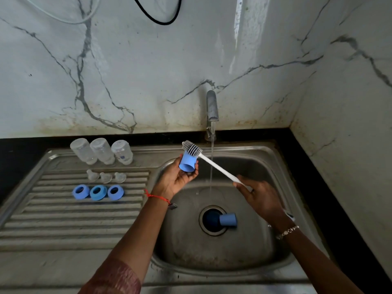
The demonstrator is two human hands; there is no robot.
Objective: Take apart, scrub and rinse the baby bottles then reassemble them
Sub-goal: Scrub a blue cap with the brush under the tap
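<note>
- We are in the scrubbing step. The left hand [180, 179] curls its grip round a small blue plastic bottle cap [187, 164], fingers and thumb closed on its sides, and the cap's open mouth faces us.
- The right hand [261, 198] closes its grip on the low end of a white long-handled bottle brush [214, 165]. The grey bristle head [192, 148] lies against the cap's far, closed end, at twelve o'clock of the cap.
- Both are held above the stainless steel sink [265, 240], near its ten o'clock rim. Water runs from the steel tap [212, 107] just beside the brush handle, at three o'clock of the cap.
- A second blue cap [228, 219] lies on its side at the drain [209, 219], apparently waiting its turn.
- On the ribbed steel drainboard [74, 215], at nine o'clock of the basin, stand three clear plastic bottle bodies [101, 150] mouth down, three clear silicone teats [106, 177] and three blue screw rings [98, 192], in rows.
- A black desk [314, 162] borders the sink.
- We judge the next move calls for turning the cap so the bristles reach inside, then carrying it under the stream. The wet cap could slip.
</note>
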